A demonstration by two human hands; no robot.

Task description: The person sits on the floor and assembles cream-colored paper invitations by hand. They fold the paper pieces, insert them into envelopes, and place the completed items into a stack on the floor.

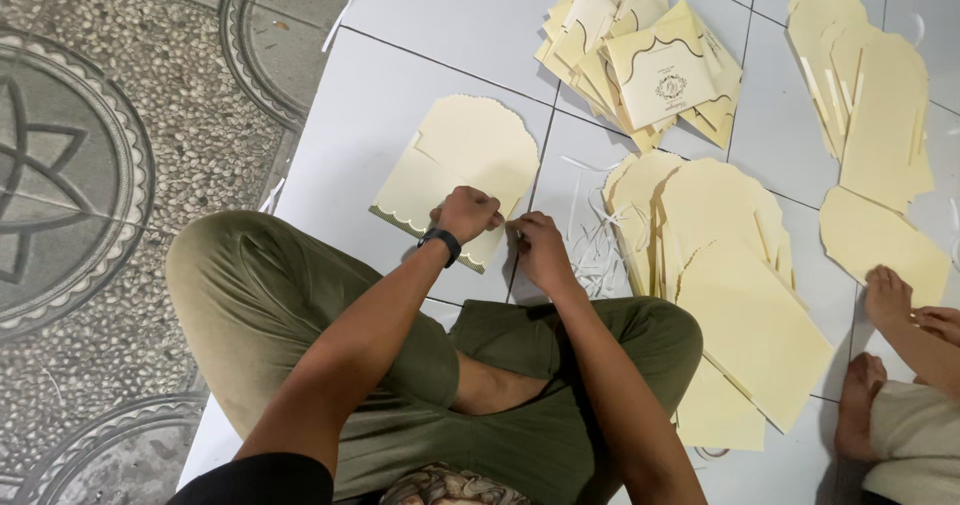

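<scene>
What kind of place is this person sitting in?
Probably a home floor used for making cards: the person sits on white floor tiles, beside cream card stacks, with white paper strips nearby.

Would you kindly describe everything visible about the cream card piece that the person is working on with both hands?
The cream card piece looks like thin, matte paperboard, pale yellow, lying flat on the white tiled floor. Its far edge is scalloped into rounded lobes; its near left edge carries a darker olive scalloped trim. A fold or flap line crosses its left part. The left hand, a black band at its wrist, presses on its near edge, and the right hand pinches at its near right corner. White paper strips lie just right of it.
</scene>
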